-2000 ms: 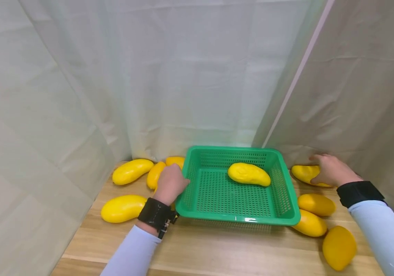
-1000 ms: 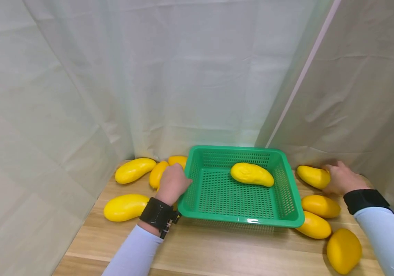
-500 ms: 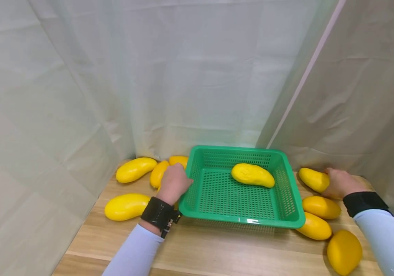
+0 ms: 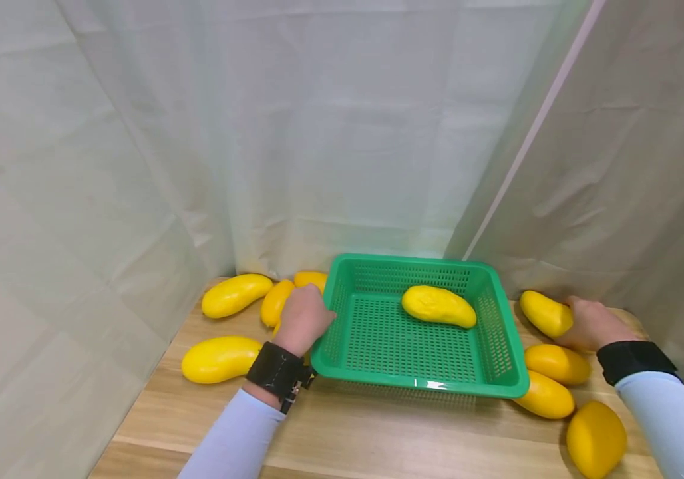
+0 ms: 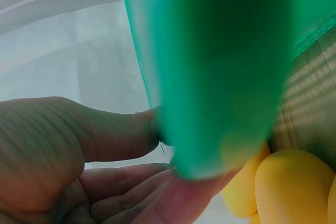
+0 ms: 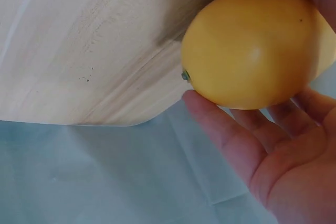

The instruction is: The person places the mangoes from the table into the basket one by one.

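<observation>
In the head view my left hand [image 4: 305, 320] grips the left rim of a green plastic basket [image 4: 414, 384]. The left wrist view shows thumb and fingers on either side of the basket's blurred green edge [image 5: 210, 103]. One yellow mango [image 4: 438, 306], wrinkled on top, lies inside the basket. At the back right, my right hand [image 4: 595, 324] holds the end of another yellow mango [image 4: 545, 314]. In the right wrist view its fingers curve along one side of this mango [image 6: 247, 51], near the small green stem end; the thumb is at the far side, partly hidden.
More mangoes lie right of the basket, among them one mango [image 4: 557, 363] close by the right hand and one [image 4: 596, 439] nearer the front. Several others, such as this mango [image 4: 222, 359], lie left. A pale curtain [image 4: 348, 133] hangs behind the wooden table [image 4: 378, 439].
My right hand has come down from above the back-right mango, and its fingers have closed round the mango's end. That mango has turned slightly. The left hand stays on the basket rim.
</observation>
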Motion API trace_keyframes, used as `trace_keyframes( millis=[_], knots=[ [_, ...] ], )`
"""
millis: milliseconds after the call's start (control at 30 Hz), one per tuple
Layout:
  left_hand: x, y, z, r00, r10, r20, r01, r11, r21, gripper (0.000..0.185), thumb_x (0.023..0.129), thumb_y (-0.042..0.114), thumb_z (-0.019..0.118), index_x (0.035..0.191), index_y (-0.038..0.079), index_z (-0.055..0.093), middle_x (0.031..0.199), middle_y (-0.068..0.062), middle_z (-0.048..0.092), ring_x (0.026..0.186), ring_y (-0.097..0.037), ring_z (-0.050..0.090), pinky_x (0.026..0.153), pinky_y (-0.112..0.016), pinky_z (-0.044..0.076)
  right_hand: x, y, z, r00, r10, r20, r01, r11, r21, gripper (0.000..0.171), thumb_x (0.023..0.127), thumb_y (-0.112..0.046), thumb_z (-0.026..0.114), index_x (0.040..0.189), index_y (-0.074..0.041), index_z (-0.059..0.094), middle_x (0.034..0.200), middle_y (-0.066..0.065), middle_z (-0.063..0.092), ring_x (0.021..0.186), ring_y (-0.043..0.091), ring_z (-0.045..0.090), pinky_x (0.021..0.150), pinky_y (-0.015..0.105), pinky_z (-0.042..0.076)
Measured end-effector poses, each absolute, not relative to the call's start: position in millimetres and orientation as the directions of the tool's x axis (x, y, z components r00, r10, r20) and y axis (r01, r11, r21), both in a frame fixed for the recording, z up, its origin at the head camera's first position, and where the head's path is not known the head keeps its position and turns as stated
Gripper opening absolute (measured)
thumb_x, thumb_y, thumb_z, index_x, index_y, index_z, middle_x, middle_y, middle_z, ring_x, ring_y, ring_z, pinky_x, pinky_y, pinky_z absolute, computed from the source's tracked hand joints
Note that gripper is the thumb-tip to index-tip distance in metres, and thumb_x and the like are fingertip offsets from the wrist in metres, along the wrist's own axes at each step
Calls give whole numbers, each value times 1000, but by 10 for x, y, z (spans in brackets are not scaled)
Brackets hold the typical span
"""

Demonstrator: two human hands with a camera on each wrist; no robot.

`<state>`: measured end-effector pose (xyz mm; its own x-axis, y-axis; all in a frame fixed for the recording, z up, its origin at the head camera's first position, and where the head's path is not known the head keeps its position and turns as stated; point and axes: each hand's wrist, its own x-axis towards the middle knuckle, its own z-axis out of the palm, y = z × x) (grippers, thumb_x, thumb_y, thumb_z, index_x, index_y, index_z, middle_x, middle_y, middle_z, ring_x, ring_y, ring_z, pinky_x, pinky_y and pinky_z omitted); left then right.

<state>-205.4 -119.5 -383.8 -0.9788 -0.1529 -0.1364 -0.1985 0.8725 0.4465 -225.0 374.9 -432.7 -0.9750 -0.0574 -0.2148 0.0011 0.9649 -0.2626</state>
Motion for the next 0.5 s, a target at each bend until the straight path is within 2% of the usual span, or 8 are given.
trace_keyframes(
  millis=[267, 500],
  knots=[
    [-2054, -1209, -3838, -979, -148, -140, -196, 872, 448, 27, 77, 22, 73, 85, 2, 57, 68, -10, 60, 51, -19, 58, 41, -24, 45, -2186, 3735, -4188, -985, -59, -162, -16, 968, -251, 91, 59, -48, 81, 120, 7, 42, 98, 24, 57, 77, 32, 51, 65, 46, 46],
    [-2065, -1203, -3828, -978, -144, -152, -199, 869, 453, 25, 78, 21, 71, 86, 2, 57, 68, -10, 59, 52, -19, 58, 42, -24, 45, -2149, 3622, -3942, -996, -69, -63, -51, 965, -257, 84, 62, -40, 81, 120, 6, 42, 98, 23, 57, 76, 31, 51, 64, 43, 45]
  ],
)
